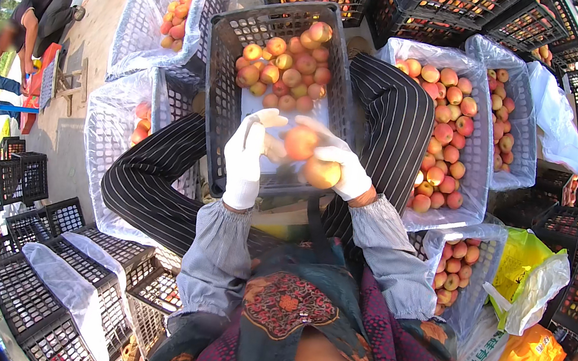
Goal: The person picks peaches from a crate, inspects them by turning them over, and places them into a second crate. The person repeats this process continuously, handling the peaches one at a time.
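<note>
Between my knees, a black plastic crate point(210, 115) holds many red and yellow apples point(291, 77) at its far end. Both my hands wear white gloves and are over its near end. My right hand point(343, 160) has its fingers around an apple point(322, 173); a second, blurred apple point(301, 142) is between the two hands, at the fingertips of my right hand. My left hand point(249, 148) is raised beside it with thumb and fingers apart; whether its blurred thumb touches that apple is hard to tell.
Lined crates with apples stand at the right point(438, 145) and left point(169, 28). Stacked black crates point(431, 13) rise at the back right, more crates point(28, 288) at the lower left. Bags point(523, 271) lie at the right. A person point(42, 16) bends over at the far left.
</note>
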{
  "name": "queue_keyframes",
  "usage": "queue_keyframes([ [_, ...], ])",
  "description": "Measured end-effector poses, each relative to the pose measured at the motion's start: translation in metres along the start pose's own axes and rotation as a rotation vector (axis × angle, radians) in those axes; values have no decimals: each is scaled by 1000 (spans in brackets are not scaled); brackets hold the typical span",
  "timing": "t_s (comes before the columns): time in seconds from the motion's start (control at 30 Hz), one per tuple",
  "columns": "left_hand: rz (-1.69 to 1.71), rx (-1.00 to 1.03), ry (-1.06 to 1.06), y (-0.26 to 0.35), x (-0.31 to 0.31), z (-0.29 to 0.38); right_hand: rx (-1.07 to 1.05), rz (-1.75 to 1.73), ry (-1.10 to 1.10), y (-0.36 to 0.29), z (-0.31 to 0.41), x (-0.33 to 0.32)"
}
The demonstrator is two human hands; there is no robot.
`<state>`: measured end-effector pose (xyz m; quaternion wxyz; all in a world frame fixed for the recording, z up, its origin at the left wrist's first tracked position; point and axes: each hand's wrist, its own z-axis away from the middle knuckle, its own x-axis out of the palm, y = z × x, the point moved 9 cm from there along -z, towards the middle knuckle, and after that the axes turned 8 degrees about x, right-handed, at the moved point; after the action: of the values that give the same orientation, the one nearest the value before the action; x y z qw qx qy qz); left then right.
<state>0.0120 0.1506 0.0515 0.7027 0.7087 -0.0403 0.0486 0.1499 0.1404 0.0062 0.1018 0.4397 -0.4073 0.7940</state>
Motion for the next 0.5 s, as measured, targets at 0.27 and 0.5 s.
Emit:
queue_keyframes([
  [0.27,61,-149,101,-36,-19,5,-276,-268,-237,-61,70,7],
  [0.5,135,-313,65,-82,-20,8,-601,-418,686,-84,182,-193],
])
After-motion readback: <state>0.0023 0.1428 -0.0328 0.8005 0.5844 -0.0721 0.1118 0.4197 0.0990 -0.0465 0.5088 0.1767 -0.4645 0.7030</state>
